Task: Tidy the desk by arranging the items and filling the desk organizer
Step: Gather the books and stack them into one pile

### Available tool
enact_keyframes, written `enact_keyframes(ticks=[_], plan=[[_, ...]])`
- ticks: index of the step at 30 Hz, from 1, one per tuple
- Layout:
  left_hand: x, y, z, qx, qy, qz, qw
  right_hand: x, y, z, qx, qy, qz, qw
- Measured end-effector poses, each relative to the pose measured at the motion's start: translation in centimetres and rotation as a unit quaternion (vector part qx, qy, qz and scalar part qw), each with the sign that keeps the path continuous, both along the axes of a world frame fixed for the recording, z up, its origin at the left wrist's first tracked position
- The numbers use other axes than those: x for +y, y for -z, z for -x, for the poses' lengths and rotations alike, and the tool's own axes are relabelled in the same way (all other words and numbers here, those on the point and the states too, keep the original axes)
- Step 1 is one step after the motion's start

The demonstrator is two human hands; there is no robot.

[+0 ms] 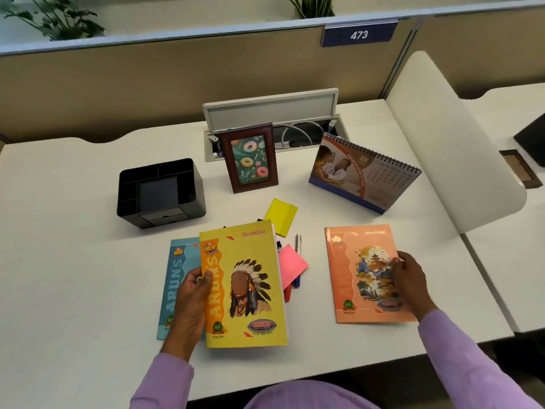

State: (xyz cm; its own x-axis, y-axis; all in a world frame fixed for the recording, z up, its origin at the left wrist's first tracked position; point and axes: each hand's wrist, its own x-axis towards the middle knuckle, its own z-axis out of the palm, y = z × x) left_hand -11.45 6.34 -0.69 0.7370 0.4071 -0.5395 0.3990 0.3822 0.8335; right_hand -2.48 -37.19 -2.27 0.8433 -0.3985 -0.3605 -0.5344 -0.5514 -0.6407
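Blue notebook (174, 278), under the left hand (193, 302): right part hidden by the yellow notebook (244, 284). Pens (297, 261), between the two hands: barrels largely covered by the pink sticky pad (292, 265) and the yellow notebook; count unclear. Peach notebook (354, 276): right edge hidden under the right hand (408, 278). Desk calendar (368, 172), beyond the right hand: date figures too small to read. Both sleeves cut off by the lower picture edge.

White desk (73, 261) with organizer (160, 192), notebooks (367, 273), calendar (361, 174).
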Motion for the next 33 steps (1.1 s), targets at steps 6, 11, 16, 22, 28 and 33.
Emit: enact_keyframes(ticks=[6,11,16,22,28,33], plan=[[-1.6,-0.3,-0.4,-0.007,-0.006,0.031,0.999,6.4,-2.0,0.9,-0.009,-0.116,0.253,0.960],[-3.2,-0.4,-0.6,-0.015,-0.004,0.040,0.999,12.7,-5.4,3.2,-0.047,-0.218,0.094,0.970],[-4.2,-0.4,-0.7,-0.018,-0.004,0.057,0.998,15.2,-6.6,4.3,0.120,-0.195,-0.349,0.909],[-5.9,-0.6,-0.9,-0.007,0.015,0.092,0.996,14.2,-5.4,4.6,0.058,-0.140,-0.370,0.916],[-6.9,-0.7,-1.1,0.006,0.117,0.070,0.991,10.0,-2.8,3.1,0.003,-0.056,-0.270,0.961],[-5.1,-0.5,-1.0,0.006,0.094,0.048,0.994,5.3,0.2,1.2,0.003,0.018,-0.180,0.983]])
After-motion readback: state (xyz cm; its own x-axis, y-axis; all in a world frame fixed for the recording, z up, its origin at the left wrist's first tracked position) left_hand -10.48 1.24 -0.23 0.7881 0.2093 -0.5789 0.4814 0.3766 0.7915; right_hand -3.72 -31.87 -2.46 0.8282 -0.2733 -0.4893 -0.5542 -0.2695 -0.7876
